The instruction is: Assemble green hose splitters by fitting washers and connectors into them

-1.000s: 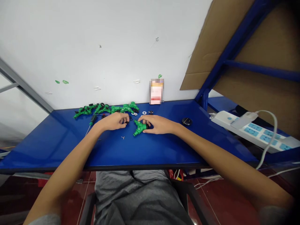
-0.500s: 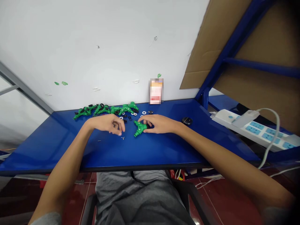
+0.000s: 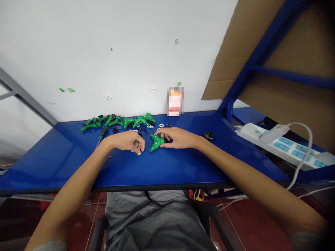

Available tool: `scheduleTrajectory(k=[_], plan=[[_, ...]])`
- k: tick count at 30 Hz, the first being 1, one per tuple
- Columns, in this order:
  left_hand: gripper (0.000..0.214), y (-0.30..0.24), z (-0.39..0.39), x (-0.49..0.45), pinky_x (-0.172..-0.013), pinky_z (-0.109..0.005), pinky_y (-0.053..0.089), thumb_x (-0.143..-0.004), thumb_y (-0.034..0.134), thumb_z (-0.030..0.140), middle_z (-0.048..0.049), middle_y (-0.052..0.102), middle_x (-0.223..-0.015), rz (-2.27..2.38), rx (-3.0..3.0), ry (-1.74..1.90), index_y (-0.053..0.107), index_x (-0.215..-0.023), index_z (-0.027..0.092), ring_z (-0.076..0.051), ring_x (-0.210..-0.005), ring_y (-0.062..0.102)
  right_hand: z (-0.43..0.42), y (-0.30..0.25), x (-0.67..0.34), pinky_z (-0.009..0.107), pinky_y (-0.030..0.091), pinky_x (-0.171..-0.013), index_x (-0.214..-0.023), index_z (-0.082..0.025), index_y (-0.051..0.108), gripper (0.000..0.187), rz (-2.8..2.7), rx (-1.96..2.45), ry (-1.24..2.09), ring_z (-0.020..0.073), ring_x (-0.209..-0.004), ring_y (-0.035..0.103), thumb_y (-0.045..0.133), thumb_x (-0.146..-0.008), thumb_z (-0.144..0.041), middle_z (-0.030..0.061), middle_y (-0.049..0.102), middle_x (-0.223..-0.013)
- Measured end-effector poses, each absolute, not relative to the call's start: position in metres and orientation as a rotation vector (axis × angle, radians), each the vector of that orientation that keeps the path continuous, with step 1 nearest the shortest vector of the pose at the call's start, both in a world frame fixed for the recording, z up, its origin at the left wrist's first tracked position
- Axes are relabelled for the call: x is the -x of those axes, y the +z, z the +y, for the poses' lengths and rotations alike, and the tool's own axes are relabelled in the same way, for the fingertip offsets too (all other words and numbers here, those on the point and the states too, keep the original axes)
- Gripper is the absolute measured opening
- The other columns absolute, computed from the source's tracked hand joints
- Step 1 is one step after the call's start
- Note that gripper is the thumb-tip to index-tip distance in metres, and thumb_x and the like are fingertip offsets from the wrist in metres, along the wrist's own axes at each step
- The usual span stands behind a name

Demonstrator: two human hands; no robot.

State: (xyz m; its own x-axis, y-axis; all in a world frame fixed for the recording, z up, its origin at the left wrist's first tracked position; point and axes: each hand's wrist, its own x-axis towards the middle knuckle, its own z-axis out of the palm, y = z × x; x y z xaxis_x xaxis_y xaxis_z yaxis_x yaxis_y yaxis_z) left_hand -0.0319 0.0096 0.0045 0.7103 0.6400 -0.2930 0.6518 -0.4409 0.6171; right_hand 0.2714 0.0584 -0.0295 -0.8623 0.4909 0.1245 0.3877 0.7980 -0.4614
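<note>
- The left hand point(image 3: 127, 142) has moved. A second ago it was up among the loose black rubber rings point(image 3: 145, 131) just behind the green Y-shaped plastic fitting point(image 3: 156, 142). Now it has come nearer to the person and sits just left of the fitting.
- Its fingers point(image 3: 138, 149) are curled in and touch the glossy blue tabletop point(image 3: 162, 167), right where a small metal pin lay half a second ago. The pin is out of sight now, probably under the fingertips. I can't tell whether they're pinched on it or only resting on top.
- The right hand point(image 3: 178, 138) hasn't budged. Its fingers point(image 3: 162, 131) stay clamped on the right end of the fitting, which lies flat on the tabletop with two of its branches pointing left and toward the person.
- My read is that the fitting is just being steadied while the left hand goes after the pin. The rings it was at before are left behind.
- Nothing else has shifted:
  - a row of assembled green plastic fittings point(image 3: 117, 122) well behind and left of the held one;
  - white washers point(image 3: 161, 125) just behind it;
  - a green-handled screwdriver point(image 3: 102, 133) off to its left;
  - a tiny dark bit point(image 3: 110, 156) lying left of it, nearer the person.
</note>
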Motion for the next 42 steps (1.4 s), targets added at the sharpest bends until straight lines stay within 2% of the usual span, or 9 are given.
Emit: scheduleTrajectory(k=[6, 11, 18, 24, 29, 33, 39, 42], plan=[[0.008, 0.007, 0.017, 0.042, -0.064, -0.021, 0.051, -0.088, 0.079, 0.028, -0.0019, 0.081, -0.079, 1.068, -2.204, 0.023, 0.083, -0.090, 0.021, -0.017, -0.073, 0.077, 0.058, -0.029, -0.272, 0.031, 0.048, -0.074, -0.141, -0.020, 0.064, 0.051, -2.739, 0.665, 0.616, 0.0197, -0.082, 0.066, 0.076, -0.097, -0.044, 0.0085, 0.074, -0.111], [0.009, 0.008, 0.019, 0.046, -0.069, -0.021, 0.053, -0.088, 0.079, 0.028, -0.0030, 0.084, -0.087, 1.113, -2.218, 0.023, 0.083, -0.093, 0.021, -0.019, -0.083, 0.080, 0.058, -0.029, -0.272, 0.033, 0.048, -0.074, -0.142, -0.021, 0.064, 0.053, -2.744, 0.681, 0.626, 0.0203, -0.082, 0.066, 0.075, -0.097, -0.045, 0.0085, 0.074, -0.111], [0.013, 0.010, 0.021, 0.049, -0.073, -0.021, 0.055, -0.088, 0.077, 0.026, -0.0036, 0.084, -0.089, 1.189, -2.209, 0.060, 0.079, -0.098, 0.019, -0.018, -0.085, 0.080, 0.057, -0.029, -0.273, 0.034, 0.048, -0.077, -0.144, -0.020, 0.064, 0.055, -2.744, 0.705, 0.649, 0.0204, -0.083, 0.065, 0.074, -0.096, -0.046, 0.0086, 0.073, -0.112], [0.008, 0.012, 0.022, 0.053, -0.063, -0.021, 0.048, -0.085, 0.079, 0.027, -0.0013, 0.081, -0.078, 1.291, -2.311, -0.002, 0.081, -0.089, 0.021, -0.017, -0.073, 0.075, 0.059, -0.030, -0.274, 0.034, 0.049, -0.077, -0.143, -0.021, 0.065, 0.056, -2.733, 0.693, 0.674, 0.0201, -0.083, 0.065, 0.076, -0.096, -0.049, 0.0083, 0.073, -0.112], [0.007, 0.011, 0.022, 0.053, -0.065, -0.021, 0.048, -0.084, 0.075, 0.022, -0.0008, 0.082, -0.080, 1.205, -2.317, 0.054, 0.082, -0.085, 0.022, -0.016, -0.072, 0.075, 0.060, -0.029, -0.274, 0.034, 0.049, -0.077, -0.143, -0.022, 0.064, 0.056, -2.737, 0.683, 0.688, 0.0200, -0.084, 0.064, 0.075, -0.097, -0.053, 0.0086, 0.073, -0.113], [0.006, 0.008, 0.020, 0.050, -0.060, -0.023, 0.046, -0.077, 0.075, 0.019, 0.0000, 0.077, -0.075, 1.268, -2.295, 0.026, 0.078, -0.082, 0.021, -0.016, -0.066, 0.070, 0.060, -0.028, -0.274, 0.034, 0.049, -0.077, -0.143, -0.022, 0.065, 0.056, -2.739, 0.685, 0.694, 0.0200, -0.084, 0.064, 0.075, -0.097, -0.052, 0.0083, 0.073, -0.112], [0.005, 0.007, 0.020, 0.047, -0.061, -0.025, 0.045, -0.081, 0.072, 0.024, -0.0006, 0.073, -0.074, 1.310, -2.376, 0.011, 0.074, -0.084, 0.021, -0.017, -0.066, 0.066, 0.060, -0.029, -0.274, 0.033, 0.049, -0.076, -0.144, -0.022, 0.064, 0.058, -2.734, 0.688, 0.701, 0.0200, -0.084, 0.064, 0.076, -0.096, -0.052, 0.0085, 0.073, -0.114], [0.013, 0.011, 0.020, 0.050, -0.062, -0.026, 0.045, -0.086, 0.074, 0.033, -0.0014, 0.073, -0.075, 1.313, -2.357, 0.031, 0.074, -0.085, 0.020, -0.017, -0.067, 0.067, 0.060, -0.030, -0.274, 0.033, 0.049, -0.075, -0.146, -0.020, 0.061, 0.062, -2.729, 0.693, 0.707, 0.0202, -0.084, 0.065, 0.076, -0.096, -0.053, 0.0086, 0.073, -0.112]])
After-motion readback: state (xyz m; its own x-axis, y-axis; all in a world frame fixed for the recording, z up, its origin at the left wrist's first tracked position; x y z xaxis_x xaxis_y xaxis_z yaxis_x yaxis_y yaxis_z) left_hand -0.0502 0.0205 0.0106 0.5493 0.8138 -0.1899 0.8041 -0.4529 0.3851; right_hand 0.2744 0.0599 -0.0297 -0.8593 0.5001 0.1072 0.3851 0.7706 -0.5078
